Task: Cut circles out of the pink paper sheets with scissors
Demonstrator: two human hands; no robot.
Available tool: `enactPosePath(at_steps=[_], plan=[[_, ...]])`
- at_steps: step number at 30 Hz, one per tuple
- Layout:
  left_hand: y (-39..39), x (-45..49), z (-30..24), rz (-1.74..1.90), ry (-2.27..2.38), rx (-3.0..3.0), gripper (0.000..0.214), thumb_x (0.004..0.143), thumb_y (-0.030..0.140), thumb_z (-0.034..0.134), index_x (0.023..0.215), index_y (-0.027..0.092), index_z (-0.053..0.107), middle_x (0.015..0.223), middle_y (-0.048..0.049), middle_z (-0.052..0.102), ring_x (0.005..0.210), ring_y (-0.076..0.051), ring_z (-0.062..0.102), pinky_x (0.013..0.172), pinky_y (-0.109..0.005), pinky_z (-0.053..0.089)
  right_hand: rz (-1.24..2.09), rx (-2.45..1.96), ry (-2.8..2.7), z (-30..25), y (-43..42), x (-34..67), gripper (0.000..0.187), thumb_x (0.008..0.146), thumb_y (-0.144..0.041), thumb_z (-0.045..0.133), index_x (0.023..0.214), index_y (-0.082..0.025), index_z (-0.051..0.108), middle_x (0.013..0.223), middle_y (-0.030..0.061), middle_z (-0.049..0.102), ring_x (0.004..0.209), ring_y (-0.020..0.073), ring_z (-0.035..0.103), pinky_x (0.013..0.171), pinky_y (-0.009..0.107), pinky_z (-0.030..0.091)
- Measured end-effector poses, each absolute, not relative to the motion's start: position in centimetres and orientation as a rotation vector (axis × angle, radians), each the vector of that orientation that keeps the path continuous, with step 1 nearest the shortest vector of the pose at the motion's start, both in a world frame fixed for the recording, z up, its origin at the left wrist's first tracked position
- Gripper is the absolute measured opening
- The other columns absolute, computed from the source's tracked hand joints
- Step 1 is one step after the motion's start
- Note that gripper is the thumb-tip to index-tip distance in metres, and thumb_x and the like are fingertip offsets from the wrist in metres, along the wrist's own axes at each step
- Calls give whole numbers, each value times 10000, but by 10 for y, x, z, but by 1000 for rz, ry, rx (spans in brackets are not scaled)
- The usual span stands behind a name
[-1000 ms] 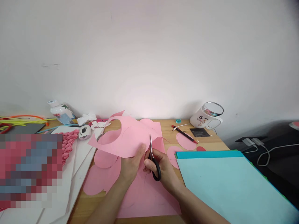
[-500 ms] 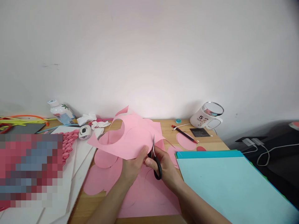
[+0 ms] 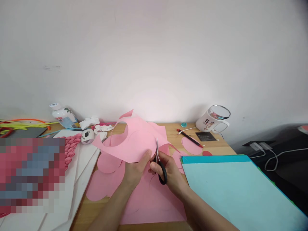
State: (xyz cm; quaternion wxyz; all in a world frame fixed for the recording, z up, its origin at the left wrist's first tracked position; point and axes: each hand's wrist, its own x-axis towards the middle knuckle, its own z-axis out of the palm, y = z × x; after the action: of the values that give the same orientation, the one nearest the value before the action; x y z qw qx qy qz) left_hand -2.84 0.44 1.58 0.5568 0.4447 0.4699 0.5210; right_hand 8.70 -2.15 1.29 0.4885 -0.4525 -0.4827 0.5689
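Note:
My left hand (image 3: 137,170) grips the near edge of a pink paper sheet (image 3: 134,149), thumb on top. The sheet is raised over the table, with a large round hole cut at its left and a curved line drawn on it. In my right hand (image 3: 169,168) are black-handled scissors (image 3: 163,175), their blades pointing up and away at the sheet's right edge. The blades look nearly closed. Below lies another pink sheet (image 3: 156,205) with faint curved lines. Pink paper ovals (image 3: 96,186) lie to the left, partly overlapping.
Blue-green paper sheets (image 3: 231,189) are stacked at the right. Behind them are a white mug (image 3: 208,120), a black card (image 3: 205,136), a pen (image 3: 191,138) and a pink oval (image 3: 191,147). At the left stand a white bottle (image 3: 64,115), crumpled tissue (image 3: 89,122) and white boards (image 3: 79,173).
The pink sheet has shifted and turned slightly, its left corner moving right. The scissors' blades have tilted a little left and appear closer together. Both hands keep their hold.

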Motion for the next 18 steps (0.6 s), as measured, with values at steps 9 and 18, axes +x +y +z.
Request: enactPosePath(at_steps=[9, 18], plan=[[7, -29, 18, 1338, 1166, 1038, 190, 616, 254, 693, 551, 181, 531, 536, 30, 564, 530, -131, 546, 501, -241, 477, 1378, -1095, -1189, 14, -22, 87, 229, 747, -368, 613, 681, -182, 497, 520, -58, 444, 511, 101, 399, 495, 238, 311], [6, -29, 13, 1379, 1154, 961, 175, 609, 294, 736, 616, 185, 598, 581, 11, 613, 575, -160, 588, 536, -266, 503, 1419, -1056, -1139, 13, -24, 85, 277, 710, -373, 679, 654, -178, 489, 513, -52, 477, 501, 101, 433, 500, 237, 348]])
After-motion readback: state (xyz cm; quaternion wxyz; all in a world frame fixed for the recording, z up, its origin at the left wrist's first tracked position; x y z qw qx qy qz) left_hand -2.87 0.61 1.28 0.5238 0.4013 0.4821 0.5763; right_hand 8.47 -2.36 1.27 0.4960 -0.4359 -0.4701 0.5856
